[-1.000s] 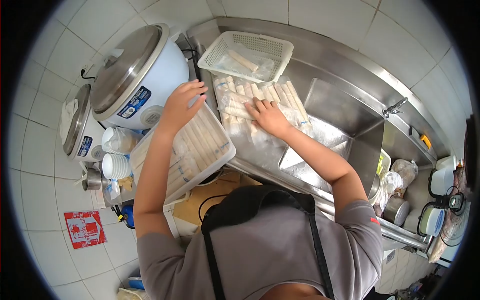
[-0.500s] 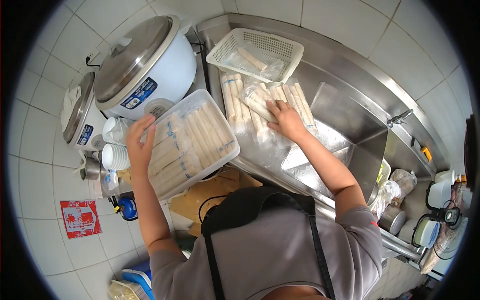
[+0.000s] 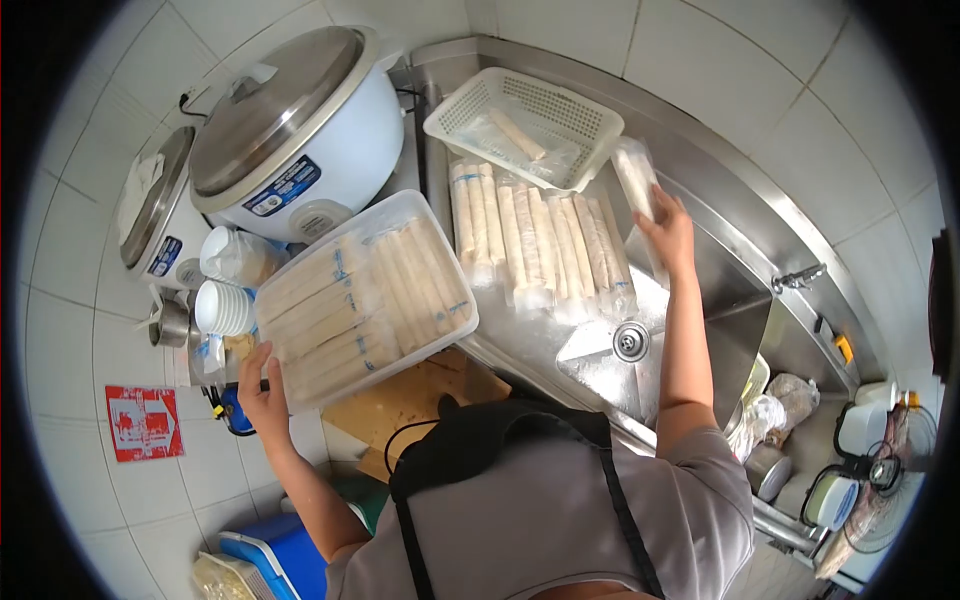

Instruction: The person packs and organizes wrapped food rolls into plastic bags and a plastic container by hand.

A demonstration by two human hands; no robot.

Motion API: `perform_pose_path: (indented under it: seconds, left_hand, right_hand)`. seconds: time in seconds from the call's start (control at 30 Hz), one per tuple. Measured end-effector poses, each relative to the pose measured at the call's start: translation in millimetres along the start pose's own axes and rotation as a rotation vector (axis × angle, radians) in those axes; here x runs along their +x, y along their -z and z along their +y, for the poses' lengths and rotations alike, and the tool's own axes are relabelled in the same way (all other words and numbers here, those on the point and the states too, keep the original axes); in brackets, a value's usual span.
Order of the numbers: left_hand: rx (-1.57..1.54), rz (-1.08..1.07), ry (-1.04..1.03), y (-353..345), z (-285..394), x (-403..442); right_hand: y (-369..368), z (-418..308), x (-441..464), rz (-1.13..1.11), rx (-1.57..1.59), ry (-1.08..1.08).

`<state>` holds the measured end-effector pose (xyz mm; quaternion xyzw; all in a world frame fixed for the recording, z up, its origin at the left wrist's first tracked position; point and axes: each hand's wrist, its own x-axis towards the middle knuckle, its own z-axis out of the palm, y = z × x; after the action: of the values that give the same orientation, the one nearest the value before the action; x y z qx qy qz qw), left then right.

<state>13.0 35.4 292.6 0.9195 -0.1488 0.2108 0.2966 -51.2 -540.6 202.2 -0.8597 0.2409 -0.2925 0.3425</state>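
My right hand (image 3: 668, 232) grips a clear plastic packet of long pale rolls (image 3: 634, 172), held upright at the right end of the sink ledge. To its left, several similar packets of pale rolls (image 3: 540, 240) lie side by side on the steel ledge. My left hand (image 3: 263, 395) is at the lower left corner of a translucent plastic tub (image 3: 400, 358), fingers apart; contact with the rim is hard to make out. Inside the tub are packed rolls with blue print (image 3: 335, 310). Behind the row stands a cream perforated basket (image 3: 605, 125) with one bagged roll (image 3: 517, 135).
A steel sink basin (image 3: 725, 300) with a drain (image 3: 630, 341) and a tap (image 3: 798, 276) lies to the right. Large rice cookers (image 3: 350, 150) and stacked white cups (image 3: 224, 308) stand left of the tub. Bags and pots (image 3: 768, 470) sit at the far right.
My right hand has lifted the packet off the row and carried it right. My left hand has slid down along the tub's left side to its lower corner.
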Motion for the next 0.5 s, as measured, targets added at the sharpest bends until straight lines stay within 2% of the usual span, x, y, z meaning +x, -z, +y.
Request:
perform_pose_path:
  seconds: [0.07,0.13,0.2,0.3,0.43,0.5]
  left_hand:
    - [0.023,0.001,0.013,2.1,7.4,-3.3]
    - [0.053,0.01,0.023,2.4,18.9,-5.8]
    - [0.071,0.006,0.03,4.8,25.5,-9.3]
    - [0.089,-0.001,0.051,11.2,30.7,-23.5]
    - [0.16,0.017,0.173,27.7,21.5,-56.3]
    - [0.205,0.022,0.238,38.5,19.6,-71.0]
  right_hand:
    - [-20.2,-13.4,35.3,-0.089,0.015,0.072]
    - [-52.6,-30.8,75.1,-0.271,0.028,0.125]
    - [-94.6,-43.9,113.8,-0.443,0.176,0.088]
    - [-162.3,-53.0,159.0,-0.666,0.374,-0.1]
    - [-246.1,-29.7,186.1,-0.707,0.375,-0.071]
    - [-267.7,-24.2,180.1,-0.692,0.061,0.028]
